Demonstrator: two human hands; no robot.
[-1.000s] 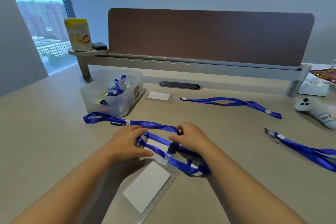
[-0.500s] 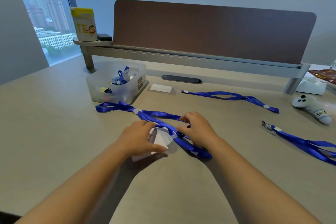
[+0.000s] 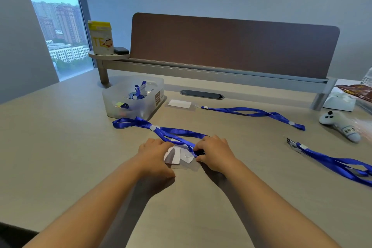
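Observation:
A clear badge holder with a white card [image 3: 177,156] lies on the desk between my hands. My left hand [image 3: 156,154] grips its left side, fingers curled over the edge. My right hand [image 3: 216,152] pinches the black clip [image 3: 199,152] at the end of a blue lanyard [image 3: 161,130], right at the holder's upper right corner. The lanyard trails away to the upper left across the desk. My fingertips hide the point where clip and holder meet.
A translucent bin [image 3: 132,99] with lanyards stands behind. Another card holder [image 3: 179,104] with a second blue lanyard [image 3: 255,112] lies further back. A third lanyard [image 3: 332,164] and a white controller-shaped toy [image 3: 340,125] lie right. A shelf with a brown divider [image 3: 231,46] spans the back.
The view has tilted up and the hands with the holder have moved further away on the desk. The holder was bunched up under my left hand; the lanyard's loops near my right hand have straightened out.

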